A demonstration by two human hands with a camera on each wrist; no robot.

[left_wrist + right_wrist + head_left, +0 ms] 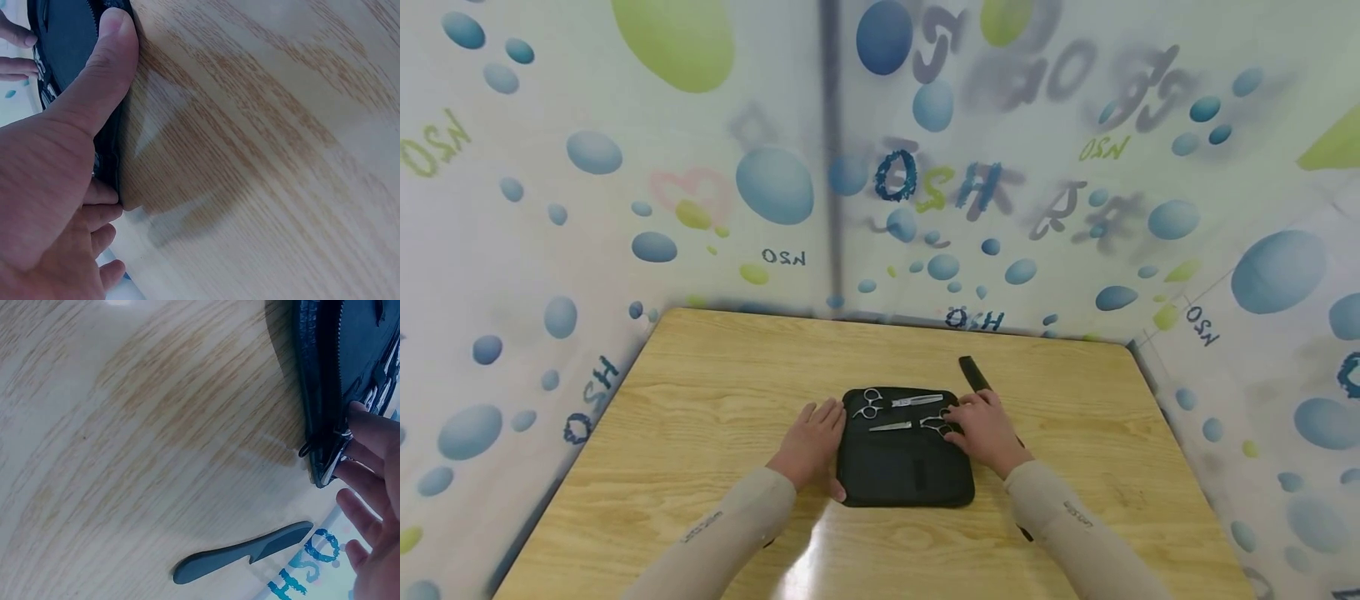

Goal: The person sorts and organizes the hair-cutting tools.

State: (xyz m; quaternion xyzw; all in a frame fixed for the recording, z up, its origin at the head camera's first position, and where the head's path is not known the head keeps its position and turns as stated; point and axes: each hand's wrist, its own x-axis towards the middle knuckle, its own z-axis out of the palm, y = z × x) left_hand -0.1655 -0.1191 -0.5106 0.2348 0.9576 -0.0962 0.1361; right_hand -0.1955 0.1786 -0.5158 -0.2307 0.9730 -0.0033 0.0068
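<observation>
A black zip case (880, 475) lies spread on the table, holding two pairs of silver scissors. The upper pair, thinning scissors (917, 401), has its finger rings to the left. Below it the other scissors (891, 427) point left, their rings under my right hand (988, 433). Thumb and fingertips of that hand pinch at these rings, by the case's right edge. My left hand (811, 442) rests along the left edge of the case; in the left wrist view its straight thumb (103, 72) lies on the rim and the other fingers touch the side.
A black comb (219, 562) lies on the wooden table (715, 400) just beyond and right of my right hand, partly hidden by it in the head view. Pale walls (700, 250) with blue and green dots enclose the table at the back and sides.
</observation>
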